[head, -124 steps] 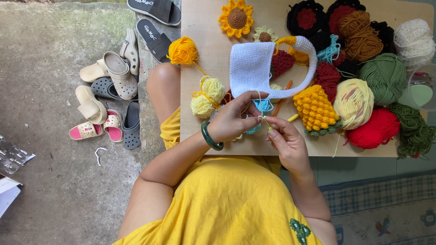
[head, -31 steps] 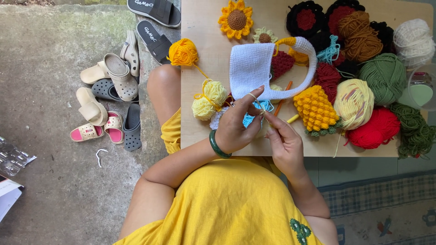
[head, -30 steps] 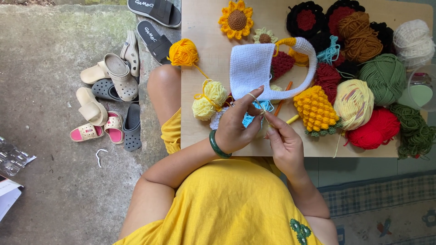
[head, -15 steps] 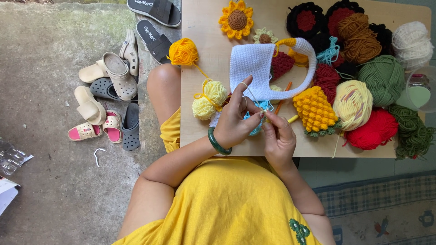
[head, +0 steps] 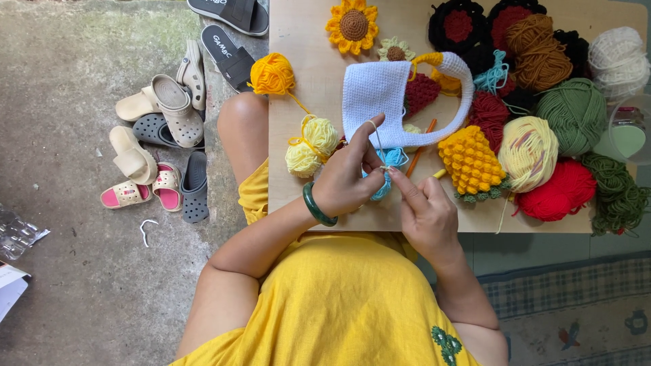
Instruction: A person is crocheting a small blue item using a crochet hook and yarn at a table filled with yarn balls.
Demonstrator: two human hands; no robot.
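Note:
My left hand (head: 349, 177), with a green bangle on its wrist, pinches a small light-blue crochet piece (head: 392, 160) over the wooden board (head: 305, 88); a thin strand of yarn runs over its raised forefinger. My right hand (head: 424, 209) closes on the same blue piece from the right, fingertips meeting the left hand's. A crochet hook is not clearly visible between the fingers. Just beyond the hands lies a white crocheted bag (head: 386, 95) with a curved handle.
Yarn balls crowd the board: orange-yellow (head: 271, 73), pale yellow (head: 310, 146), cream (head: 529, 152), green (head: 576, 112), red (head: 559, 193), brown (head: 536, 51). A crocheted sunflower (head: 352, 26) and yellow pineapple piece (head: 469, 161) lie there too. Several sandals (head: 159, 129) sit on the concrete at left.
Both hands have stayed at the blue piece, making small working motions; my left forefinger has lifted with the strand over it and my right hand has drawn in close to the left.

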